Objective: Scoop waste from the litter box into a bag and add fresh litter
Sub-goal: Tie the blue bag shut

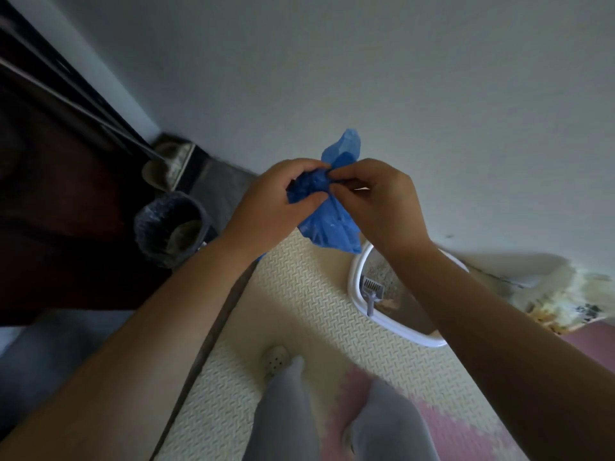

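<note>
Held in the air above the far left end of the white oval plastic litter box [353, 277]: a crumpled blue thin-plastic bag [332, 227], gripped by 2 bare hands. Left hand [279, 201] curled around a bunched wad of the film. Right hand [376, 201] pinching the film just beside it, fingertips close together. Both narrow, both holding only the bag.

Inside the litter box, by its left wall: a grey slotted plastic scoop [372, 289], head lying on the pale litter, handle toward the near rim, untouched. Well to the left of the litter box: a dark round waste bin [169, 227] with a liner. Under the litter box: a cream textured foam floor mat [299, 311]. No fresh litter container in view.

Probably the bag-opening step, though hard to tell apart from knotting, with the mouth hidden in the folds.

To do it well:
- Rub the 2 layers apart between thumb and finger rather than tugging, to avoid tearing such thin film.
- Find the true open edge, not a side seam.
- Spread the mouth wide and roll its rim outward into a cuff, easy to hold open with 1 hand.
- Lower the bag close to the litter box rim before reaching for the scoop, to shorten the carry and keep grains off the mat.
</note>
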{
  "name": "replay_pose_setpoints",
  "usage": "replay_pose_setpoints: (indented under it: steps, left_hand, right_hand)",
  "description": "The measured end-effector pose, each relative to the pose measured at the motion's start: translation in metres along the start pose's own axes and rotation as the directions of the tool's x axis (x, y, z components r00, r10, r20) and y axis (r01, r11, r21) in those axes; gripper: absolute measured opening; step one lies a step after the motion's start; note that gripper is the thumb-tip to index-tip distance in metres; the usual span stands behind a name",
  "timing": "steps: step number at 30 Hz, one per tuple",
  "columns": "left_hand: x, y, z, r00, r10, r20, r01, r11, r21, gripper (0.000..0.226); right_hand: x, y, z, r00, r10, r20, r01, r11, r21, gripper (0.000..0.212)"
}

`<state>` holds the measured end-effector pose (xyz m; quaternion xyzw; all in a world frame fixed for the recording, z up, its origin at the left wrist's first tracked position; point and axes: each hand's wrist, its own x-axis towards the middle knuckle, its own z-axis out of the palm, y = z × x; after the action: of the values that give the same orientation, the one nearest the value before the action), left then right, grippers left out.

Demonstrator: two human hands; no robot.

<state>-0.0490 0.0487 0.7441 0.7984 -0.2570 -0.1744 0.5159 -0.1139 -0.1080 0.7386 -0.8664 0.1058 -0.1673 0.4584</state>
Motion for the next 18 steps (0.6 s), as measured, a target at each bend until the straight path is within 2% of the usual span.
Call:
replay_pose_setpoints:
  steps: [3,8,18]
  left_hand:
    - [-0.009,0.044,-0.039,1.000,0.018,-0.006,-0.018,1.000,-0.012,0.035]
    - [-0.028,0.087,-0.094,0.999,-0.013,-0.040,0.007,0.991,-0.134,0.030]
    - [-0.053,0.075,-0.160,0.977,-0.160,-0.144,0.130,0.972,-0.197,0.032]
  right_hand:
    - [0.013,-0.058,-0.016,1.000,-0.013,0.013,0.013,1.000,0.001,0.016]
    - [0.024,-0.134,-0.021,0.999,0.000,0.044,-0.002,0.999,0.039,0.018]
    - [0.034,-0.190,0.041,0.988,0.056,0.146,-0.075,0.989,0.128,0.010]
